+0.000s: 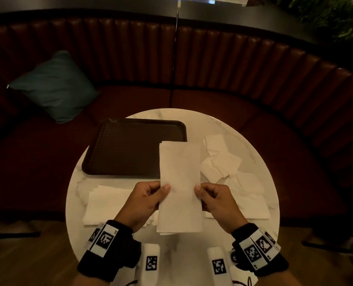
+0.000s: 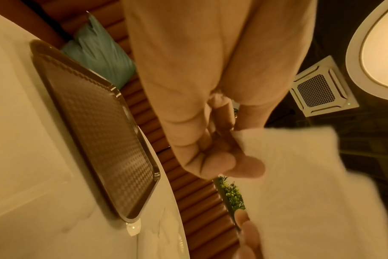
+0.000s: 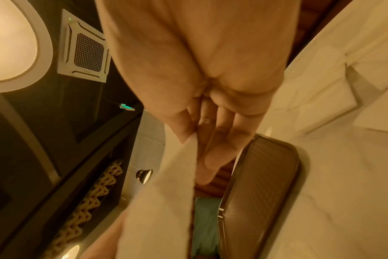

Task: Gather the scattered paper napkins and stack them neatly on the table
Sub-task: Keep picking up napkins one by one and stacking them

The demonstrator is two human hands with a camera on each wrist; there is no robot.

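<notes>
A long folded white napkin (image 1: 179, 182) is held above the round white table (image 1: 254, 141), standing lengthwise away from me. My left hand (image 1: 148, 200) pinches its left edge, thumb on top, and my right hand (image 1: 212, 198) pinches its right edge. In the left wrist view the napkin (image 2: 310, 184) spreads to the right of my curled fingers (image 2: 222, 161). In the right wrist view the napkin (image 3: 166, 192) hangs from thumb and fingers (image 3: 210, 157). A flat pile of napkins (image 1: 105, 205) lies at the left front. Loose napkins (image 1: 221, 159) lie scattered at the right.
A dark brown tray (image 1: 126, 147) sits on the far left part of the table, its near right corner hidden behind the held napkin. A curved red bench (image 1: 212, 58) with a teal cushion (image 1: 56, 87) wraps behind. More napkins (image 1: 247, 201) lie under my right hand.
</notes>
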